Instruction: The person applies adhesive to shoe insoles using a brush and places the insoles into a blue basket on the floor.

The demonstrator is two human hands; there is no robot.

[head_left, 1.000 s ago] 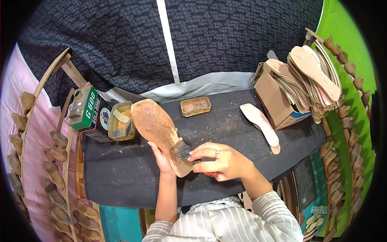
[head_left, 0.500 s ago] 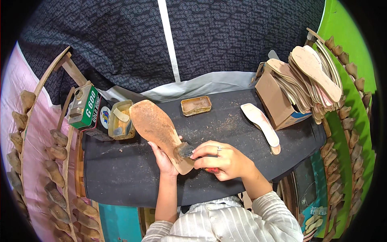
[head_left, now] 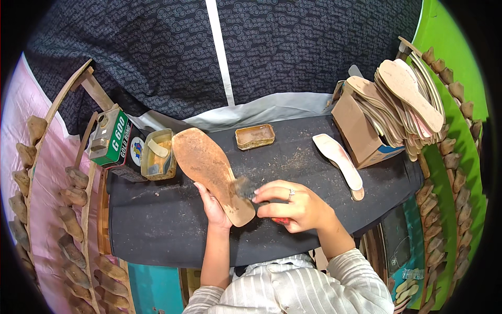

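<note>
My left hand [head_left: 214,212] grips a brown, dusty shoe sole [head_left: 203,159] by its edge, thumb showing and the other fingers mostly hidden beneath. The sole is tilted, its wide toe end up and to the left, its heel toward me. My right hand [head_left: 299,208], a ring on one finger, is closed round a brush with a dark, fuzzy head [head_left: 244,187] and a bit of red at its grip. Motion smears the brush head, which lies over the sole's right edge near the heel.
A cardboard box [head_left: 358,128] full of pale soles stands at right, beside a loose pale sole pair [head_left: 340,162]. A shallow tray [head_left: 254,137] sits mid-table. At left are a glue can [head_left: 112,138] and a tub [head_left: 158,157]. Racks of shoe lasts [head_left: 71,225] flank the dark-covered table.
The sole in my left hand has shifted slightly to the right. My right hand has moved a little to the right, and the brush head has slid toward the sole's edge.
</note>
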